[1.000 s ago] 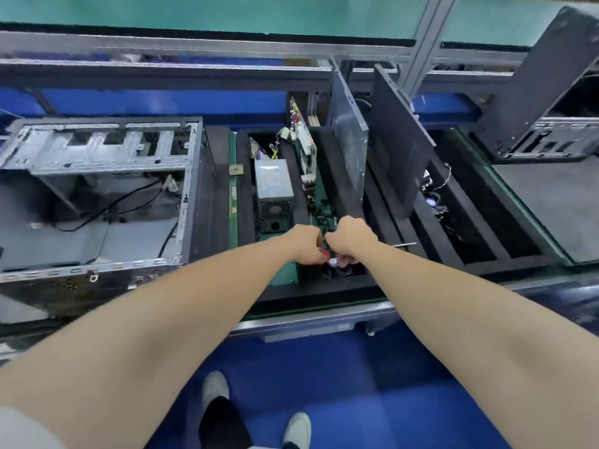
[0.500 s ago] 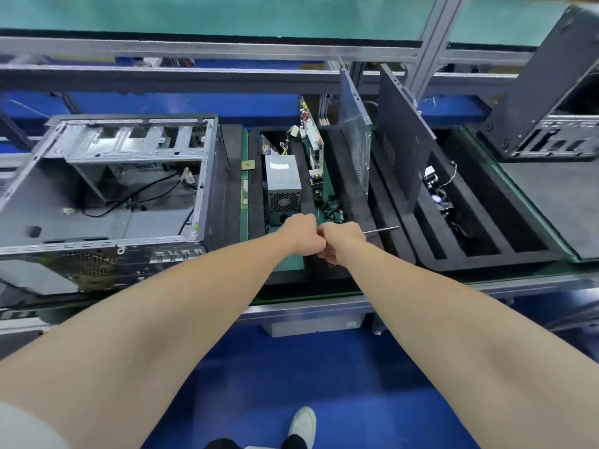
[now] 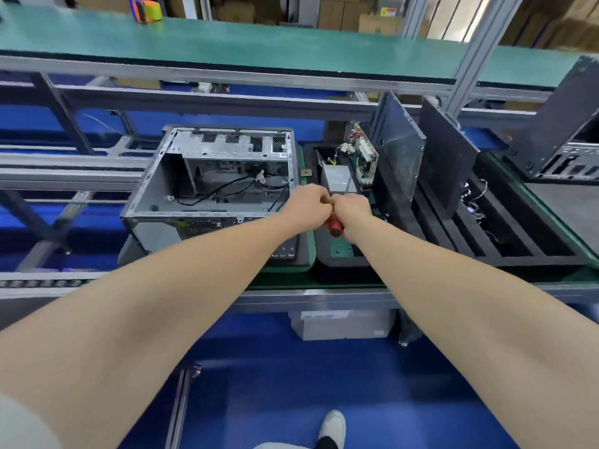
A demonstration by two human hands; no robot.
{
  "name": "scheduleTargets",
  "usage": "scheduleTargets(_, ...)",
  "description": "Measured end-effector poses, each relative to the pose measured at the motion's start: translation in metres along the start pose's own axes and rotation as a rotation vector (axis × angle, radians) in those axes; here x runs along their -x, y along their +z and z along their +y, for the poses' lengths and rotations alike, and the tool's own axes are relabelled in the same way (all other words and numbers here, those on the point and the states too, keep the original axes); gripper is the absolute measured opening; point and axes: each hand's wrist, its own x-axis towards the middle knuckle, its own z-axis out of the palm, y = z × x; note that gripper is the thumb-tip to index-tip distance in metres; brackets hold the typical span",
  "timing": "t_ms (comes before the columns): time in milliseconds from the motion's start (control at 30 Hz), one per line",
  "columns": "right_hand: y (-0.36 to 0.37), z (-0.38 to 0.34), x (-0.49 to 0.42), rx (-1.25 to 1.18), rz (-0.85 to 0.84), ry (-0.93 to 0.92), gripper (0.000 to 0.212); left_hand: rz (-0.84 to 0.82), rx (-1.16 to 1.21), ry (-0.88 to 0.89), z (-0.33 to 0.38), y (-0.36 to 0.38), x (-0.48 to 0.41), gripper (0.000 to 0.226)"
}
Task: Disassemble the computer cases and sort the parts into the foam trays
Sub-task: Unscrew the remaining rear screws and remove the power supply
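Judging by the layout, work is well along: the computer case (image 3: 210,176) at left lies open with mostly cables (image 3: 220,189) inside, and the foam tray (image 3: 343,263) beside it holds a power supply (image 3: 337,178) and circuit board (image 3: 366,157). The right hand (image 3: 351,210) grips a red screwdriver (image 3: 335,226); the left hand (image 3: 309,204) curls against it, its contents hidden.

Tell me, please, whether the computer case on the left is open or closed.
Open. The computer case has no panel on the side facing the camera, so its bare interior and loose black cables show.
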Motion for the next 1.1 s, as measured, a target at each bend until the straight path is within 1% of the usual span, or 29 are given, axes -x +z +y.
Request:
scheduleTargets(67, 0.021, -0.009, 0.023, 0.047, 0.036, -0.071, 0.011, 0.058, 0.031, 0.009, -0.013, -0.021, 0.018, 0.019)
scheduleTargets(133, 0.042, -0.016, 0.044, 0.088, 0.034, -0.157, 0.015, 0.095, 0.065, -0.006, -0.028, -0.04, 0.034, 0.021)
scheduleTargets(200, 0.062, -0.021, 0.062, 0.078, -0.014, -0.247, 0.011, 0.128, 0.079, -0.033, -0.044, -0.059, 0.05, 0.024)
scheduleTargets(267, 0.081, -0.021, 0.081, -0.001, -0.094, -0.28, 0.006, 0.169, 0.069, -0.07, -0.062, -0.076, 0.063, 0.025)
scheduleTargets(300, 0.09, -0.02, 0.09, -0.062, -0.145, -0.268, 0.008, 0.191, 0.058, -0.093, -0.071, -0.083, 0.069, 0.025)
scheduleTargets(367, 0.105, -0.017, 0.105, -0.145, -0.243, -0.225, 0.02, 0.219, 0.029, -0.149, -0.09, -0.095, 0.08, 0.024)
scheduleTargets(467, 0.125, -0.01, 0.123, -0.121, -0.342, -0.195, 0.026, 0.232, -0.008, -0.229, -0.115, -0.108, 0.091, 0.027)
scheduleTargets(600, 0.15, 0.001, 0.139, -0.119, -0.395, -0.139, 0.039, 0.186, -0.061, -0.289, -0.143, -0.117, 0.094, 0.034)
scheduleTargets(700, 0.16, 0.013, 0.148, -0.143, -0.448, -0.011, 0.049, 0.12, -0.043, -0.263, -0.158, -0.118, 0.093, 0.042)
scheduleTargets(800, 0.16, 0.03, 0.157, -0.169, -0.467, 0.094, 0.056, 0.134, -0.084, -0.224, -0.164, -0.112, 0.087, 0.05)
scheduleTargets(933, 0.154, 0.049, 0.163, -0.181, -0.497, 0.127, 0.063, 0.156, -0.139, -0.198, -0.161, -0.097, 0.079, 0.064)
scheduleTargets(1033, 0.148, 0.06, 0.167, -0.188, -0.532, 0.147, 0.064, 0.201, -0.094, -0.208, -0.16, -0.085, 0.076, 0.085)
scheduleTargets(1100, 0.146, 0.067, 0.17, -0.175, -0.561, 0.148, 0.062, 0.227, -0.071, -0.218, -0.162, -0.081, 0.077, 0.089)
